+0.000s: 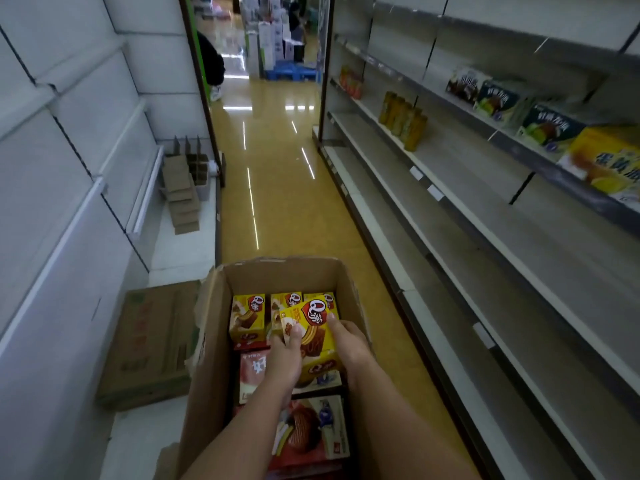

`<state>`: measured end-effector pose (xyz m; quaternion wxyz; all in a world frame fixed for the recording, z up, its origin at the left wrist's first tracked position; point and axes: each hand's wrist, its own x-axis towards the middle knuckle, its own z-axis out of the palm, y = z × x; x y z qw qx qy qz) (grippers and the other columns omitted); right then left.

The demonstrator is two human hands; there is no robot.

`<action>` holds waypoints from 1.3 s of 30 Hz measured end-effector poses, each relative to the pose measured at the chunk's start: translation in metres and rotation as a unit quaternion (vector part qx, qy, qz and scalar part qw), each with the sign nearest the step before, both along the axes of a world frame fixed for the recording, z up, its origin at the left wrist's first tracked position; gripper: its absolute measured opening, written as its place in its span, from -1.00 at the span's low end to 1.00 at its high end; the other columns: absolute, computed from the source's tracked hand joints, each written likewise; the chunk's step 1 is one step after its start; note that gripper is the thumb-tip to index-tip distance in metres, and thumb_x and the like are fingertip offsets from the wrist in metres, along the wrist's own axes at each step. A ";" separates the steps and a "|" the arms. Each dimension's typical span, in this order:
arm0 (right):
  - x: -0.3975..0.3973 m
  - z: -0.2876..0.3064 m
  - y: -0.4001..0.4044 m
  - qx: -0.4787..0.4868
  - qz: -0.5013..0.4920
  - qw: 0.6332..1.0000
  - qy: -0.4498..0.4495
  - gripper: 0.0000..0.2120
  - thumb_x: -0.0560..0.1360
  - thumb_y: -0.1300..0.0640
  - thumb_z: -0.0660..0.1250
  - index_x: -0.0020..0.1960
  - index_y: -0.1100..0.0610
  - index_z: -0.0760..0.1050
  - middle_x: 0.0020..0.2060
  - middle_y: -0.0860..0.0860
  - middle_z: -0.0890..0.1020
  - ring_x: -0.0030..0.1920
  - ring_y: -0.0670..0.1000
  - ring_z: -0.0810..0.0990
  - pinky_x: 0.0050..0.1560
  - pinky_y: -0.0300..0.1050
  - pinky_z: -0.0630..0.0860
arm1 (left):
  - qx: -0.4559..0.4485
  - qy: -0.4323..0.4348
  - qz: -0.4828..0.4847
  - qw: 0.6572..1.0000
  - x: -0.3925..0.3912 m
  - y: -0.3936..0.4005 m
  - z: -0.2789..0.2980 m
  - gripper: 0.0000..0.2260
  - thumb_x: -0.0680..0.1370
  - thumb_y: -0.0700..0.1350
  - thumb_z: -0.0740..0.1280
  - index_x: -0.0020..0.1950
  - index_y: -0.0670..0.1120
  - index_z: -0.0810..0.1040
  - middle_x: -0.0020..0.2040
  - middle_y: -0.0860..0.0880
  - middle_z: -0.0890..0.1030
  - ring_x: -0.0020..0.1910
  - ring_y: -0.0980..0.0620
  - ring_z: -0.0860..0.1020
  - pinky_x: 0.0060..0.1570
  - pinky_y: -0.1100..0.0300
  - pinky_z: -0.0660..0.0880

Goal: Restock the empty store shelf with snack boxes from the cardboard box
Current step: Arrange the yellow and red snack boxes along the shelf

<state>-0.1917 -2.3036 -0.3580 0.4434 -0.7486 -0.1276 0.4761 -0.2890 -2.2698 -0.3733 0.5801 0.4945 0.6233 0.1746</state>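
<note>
Your left hand (pixel 284 353) and right hand (pixel 349 344) both grip one yellow snack box (pixel 313 336) — fingers curled round its sides, held tilted inside the open cardboard box (pixel 214 327). More snack boxes lie beneath; the store shelf (pixel 485 258) stands to your right.

A closed brown carton (pixel 149 344) lies flat on the low white base of the left-hand shelving (pixel 62 140), whose white panels carry no goods. Farther along that base stands a divided cardboard insert (pixel 195 161) with a row of flattened cardboard pieces (pixel 181 199) leaning beside it. The glossy yellow floor (pixel 277 188) reflects ceiling lights. At the aisle's far end, white stacked cartons (pixel 268 36) stand on a blue pallet (pixel 294 71).
</note>
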 end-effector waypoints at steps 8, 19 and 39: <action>0.017 0.043 -0.052 0.020 0.006 0.999 -0.025 -0.53 0.49 0.06 0.38 0.36 0.14 0.41 0.22 0.12 0.55 0.21 0.11 0.53 0.26 0.06 0.47 | 0.050 -0.072 0.007 0.996 0.010 -0.039 0.040 -0.33 0.58 0.17 0.19 0.57 0.00 -0.05 0.55 -0.11 0.14 0.49 -0.18 0.18 0.41 -0.12 0.23; 0.043 0.092 -0.175 0.027 0.077 0.996 -0.044 -0.32 0.45 0.12 0.43 0.48 0.10 0.21 0.39 0.10 0.37 0.30 0.09 0.42 0.18 -0.06 0.41 | 0.036 -0.047 -0.088 0.994 0.031 -0.126 0.087 -0.26 0.46 0.30 0.31 0.46 -0.16 0.31 0.42 -0.14 0.37 0.35 -0.18 0.39 0.08 0.06 0.42; 0.128 0.115 -0.417 0.063 -0.256 0.957 -0.120 -0.78 0.40 0.09 0.48 -0.02 0.00 0.50 -0.07 0.05 0.62 -0.09 0.02 0.63 -0.22 -0.18 0.61 | 0.046 -0.157 -0.310 0.937 0.178 -0.327 0.125 -0.49 0.59 0.22 0.11 0.39 -0.11 0.30 0.20 -0.16 0.53 0.11 -0.13 0.53 -0.07 0.06 0.51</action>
